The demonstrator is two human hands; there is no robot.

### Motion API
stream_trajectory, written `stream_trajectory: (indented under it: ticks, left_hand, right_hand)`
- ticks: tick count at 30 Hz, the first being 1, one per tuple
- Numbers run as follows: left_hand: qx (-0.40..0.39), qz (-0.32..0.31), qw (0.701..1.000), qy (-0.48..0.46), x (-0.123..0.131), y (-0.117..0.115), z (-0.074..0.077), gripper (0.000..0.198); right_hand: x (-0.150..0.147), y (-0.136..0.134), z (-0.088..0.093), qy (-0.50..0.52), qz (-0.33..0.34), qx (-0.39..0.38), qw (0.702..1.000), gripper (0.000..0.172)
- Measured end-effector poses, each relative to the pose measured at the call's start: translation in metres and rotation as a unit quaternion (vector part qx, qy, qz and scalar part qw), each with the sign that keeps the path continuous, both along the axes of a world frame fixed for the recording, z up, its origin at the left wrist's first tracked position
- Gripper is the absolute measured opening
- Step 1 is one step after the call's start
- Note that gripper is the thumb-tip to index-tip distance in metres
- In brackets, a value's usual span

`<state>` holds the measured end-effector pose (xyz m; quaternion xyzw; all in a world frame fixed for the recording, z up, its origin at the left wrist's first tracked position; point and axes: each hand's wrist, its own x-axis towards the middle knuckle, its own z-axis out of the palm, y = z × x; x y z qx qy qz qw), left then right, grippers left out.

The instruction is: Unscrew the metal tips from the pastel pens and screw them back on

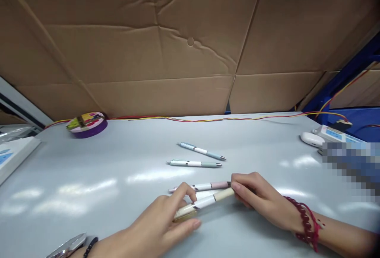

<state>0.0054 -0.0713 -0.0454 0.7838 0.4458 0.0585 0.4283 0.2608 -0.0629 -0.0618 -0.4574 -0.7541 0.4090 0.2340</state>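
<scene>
The pale grey, glossy table (118, 163) carries a blue pen (202, 151) and a green pen (194, 164) close together near its middle, with a pink pen (204, 187) nearer the front and a beige pen (208, 200) just beside it. A round purple tin (87, 124) stands far left. Red and yellow wires (208, 119) run along the far edge, and a white device (311, 138) sits far right.

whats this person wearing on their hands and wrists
No gloves or sleeves in view. Behind the left hand, the wrist carries a silver watch and a thin black band. Behind the right hand sits a dark red braided bracelet, looped more than once.
</scene>
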Motion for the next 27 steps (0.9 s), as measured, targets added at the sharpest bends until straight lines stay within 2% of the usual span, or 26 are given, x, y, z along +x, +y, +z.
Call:
stream_trajectory:
  ticks: [5, 11, 15, 17, 23, 27]
  left_hand:
    - [0.009, 0.031, 0.997, -0.064, -0.004, 0.001, -0.008, 0.017]
    - [0.067, 0.005, 0.994, -0.083, -0.002, 0.0, -0.005, 0.013]
    - [0.107, -0.017, 0.991, -0.081, -0.001, 0.001, -0.005, 0.027]
    - [0.103, -0.024, 0.991, -0.08, -0.001, 0.003, -0.006, 0.036]
    - [0.082, -0.044, 0.993, -0.07, -0.002, 0.007, -0.009, 0.036]
    - [0.058, -0.045, 0.995, -0.061, -0.001, 0.009, -0.006, 0.033]
  right_hand:
    - [0.004, -0.003, 0.0, 0.021, 0.022, 0.012, 0.999, 0.037]
    - [0.002, -0.003, -0.007, 0.003, 0.008, 0.032, 0.999, 0.046]
    - [0.004, -0.002, -0.008, -0.009, -0.017, 0.044, 0.999, 0.034]
    - [0.005, -0.002, -0.005, -0.011, -0.028, 0.049, 0.998, 0.025]
    - [0.001, -0.003, 0.001, -0.002, 0.032, 0.042, 0.999, 0.049]
    - [0.0, 0.001, 0.004, -0.018, 0.007, 0.029, 0.999, 0.041]
